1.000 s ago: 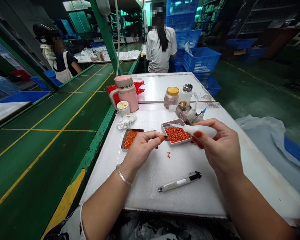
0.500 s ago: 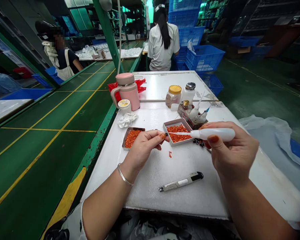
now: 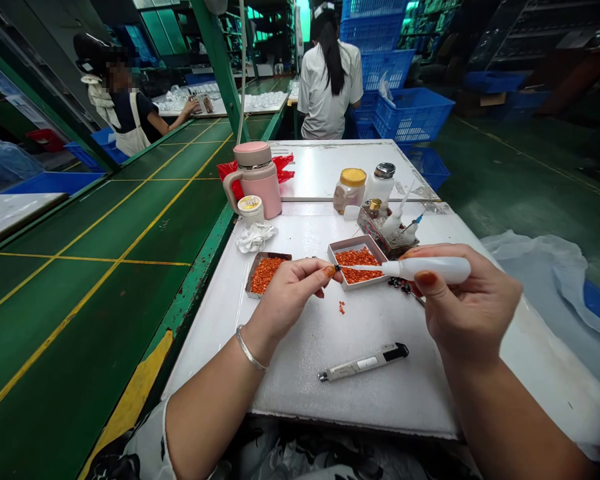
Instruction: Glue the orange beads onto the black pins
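Between thumb and fingertips, my left hand [image 3: 300, 285] pinches a small black piece [image 3: 337, 268], too small to name more closely. My right hand [image 3: 467, 303] is closed around a white squeeze bottle [image 3: 430, 269] held level, its thin nozzle tip at the black piece. Behind the nozzle stands a white box of small orange pieces [image 3: 359, 259]. A second box of orange pieces [image 3: 266, 272] is partly hidden by my left hand. Several loose orange bits [image 3: 341, 307] lie below the nozzle, and small black pieces [image 3: 399, 285] lie near my right fingers.
A utility knife [image 3: 364, 363] lies in front of me. Farther back are a pink jug [image 3: 260, 183], crumpled tissue [image 3: 255, 237], a yellow-lidded jar [image 3: 350, 192] and a holder with small bottles [image 3: 387, 230]. A green conveyor [image 3: 95, 287] runs along the left; two people work beyond.
The nozzle tip and black piece stay together, with my hands almost still. At the far left, a person's arm now reaches toward the bench. The view has shifted slightly.
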Demonstrator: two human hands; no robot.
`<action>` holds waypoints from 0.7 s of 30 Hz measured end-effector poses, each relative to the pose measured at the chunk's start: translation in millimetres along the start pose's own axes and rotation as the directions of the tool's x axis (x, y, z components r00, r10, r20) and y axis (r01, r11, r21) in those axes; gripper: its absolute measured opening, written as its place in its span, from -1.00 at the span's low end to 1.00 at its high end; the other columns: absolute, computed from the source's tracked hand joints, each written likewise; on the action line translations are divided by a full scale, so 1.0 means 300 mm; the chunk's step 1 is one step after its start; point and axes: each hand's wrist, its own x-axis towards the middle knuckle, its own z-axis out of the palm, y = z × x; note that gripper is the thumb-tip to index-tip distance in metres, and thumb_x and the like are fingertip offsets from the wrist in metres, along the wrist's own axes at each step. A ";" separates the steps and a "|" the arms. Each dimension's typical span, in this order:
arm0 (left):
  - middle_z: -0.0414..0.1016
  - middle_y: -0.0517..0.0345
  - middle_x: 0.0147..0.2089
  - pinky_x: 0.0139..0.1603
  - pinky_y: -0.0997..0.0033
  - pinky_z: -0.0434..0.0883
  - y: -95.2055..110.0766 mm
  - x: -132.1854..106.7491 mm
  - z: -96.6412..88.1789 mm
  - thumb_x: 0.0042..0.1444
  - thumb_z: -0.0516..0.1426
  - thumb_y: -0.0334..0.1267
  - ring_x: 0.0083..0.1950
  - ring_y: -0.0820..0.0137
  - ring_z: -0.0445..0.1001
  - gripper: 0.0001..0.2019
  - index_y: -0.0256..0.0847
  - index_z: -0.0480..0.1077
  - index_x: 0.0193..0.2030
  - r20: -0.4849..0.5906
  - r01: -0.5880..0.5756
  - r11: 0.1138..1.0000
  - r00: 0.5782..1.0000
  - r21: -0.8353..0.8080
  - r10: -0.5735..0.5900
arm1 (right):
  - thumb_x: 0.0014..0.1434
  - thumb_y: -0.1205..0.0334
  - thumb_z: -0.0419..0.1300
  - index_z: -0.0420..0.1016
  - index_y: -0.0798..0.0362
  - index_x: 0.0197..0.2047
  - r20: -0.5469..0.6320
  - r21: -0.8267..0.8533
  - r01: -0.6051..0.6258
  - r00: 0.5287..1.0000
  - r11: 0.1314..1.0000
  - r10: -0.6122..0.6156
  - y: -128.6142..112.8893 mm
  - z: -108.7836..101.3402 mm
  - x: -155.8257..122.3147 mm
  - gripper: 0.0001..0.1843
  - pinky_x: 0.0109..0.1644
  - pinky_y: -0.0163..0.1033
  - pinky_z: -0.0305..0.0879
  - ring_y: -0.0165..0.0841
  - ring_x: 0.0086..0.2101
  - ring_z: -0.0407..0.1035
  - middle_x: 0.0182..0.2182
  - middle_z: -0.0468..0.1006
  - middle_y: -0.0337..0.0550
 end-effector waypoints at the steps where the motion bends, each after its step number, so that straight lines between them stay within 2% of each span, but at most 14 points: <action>1: 0.51 0.12 -0.35 -0.31 0.48 0.31 0.001 0.000 0.000 0.16 0.20 -0.12 -0.36 0.47 0.29 -0.77 -0.23 0.59 -0.33 -0.004 0.002 1.000 1.000 0.003 -0.002 | 0.07 0.01 0.38 0.63 -0.05 -0.30 -0.005 -0.009 0.000 1.000 1.000 0.000 0.000 0.000 0.000 -0.79 -0.53 -0.22 0.17 -0.35 -0.50 0.37 -0.43 0.57 -0.19; 7: 0.55 0.11 -0.32 -0.32 0.48 0.31 0.011 0.000 0.002 0.16 0.19 -0.15 -0.36 0.46 0.31 -0.78 -0.22 0.59 -0.35 0.014 -0.005 1.000 1.000 0.003 0.005 | 0.06 -0.04 0.37 0.62 -0.06 -0.31 -0.017 -0.022 0.009 1.000 1.000 -0.009 -0.003 0.002 0.001 -0.76 -0.54 -0.21 0.17 -0.31 -0.49 0.38 -0.42 0.57 -0.17; 19: 0.52 0.12 -0.35 -0.32 0.50 0.31 0.015 -0.002 0.001 0.17 0.18 -0.16 -0.36 0.47 0.30 -0.79 -0.22 0.59 -0.34 0.023 -0.009 1.000 1.000 -0.007 0.009 | 0.07 0.02 0.38 0.62 -0.06 -0.31 -0.030 0.003 0.043 0.999 0.999 -0.043 -0.004 0.004 0.002 -0.80 -0.52 -0.20 0.21 -0.30 -0.46 0.40 -0.41 0.57 -0.17; 21: 0.50 0.12 -0.36 -0.32 0.49 0.31 0.016 -0.001 0.001 0.17 0.19 -0.14 -0.36 0.47 0.29 -0.78 -0.22 0.59 -0.34 0.022 -0.006 1.000 1.000 0.002 0.006 | 0.10 0.01 0.35 0.60 -0.06 -0.29 0.004 -0.015 0.036 0.999 0.999 -0.036 -0.008 -0.003 0.002 -0.81 -0.50 -0.19 0.23 -0.29 -0.44 0.41 -0.39 0.57 -0.16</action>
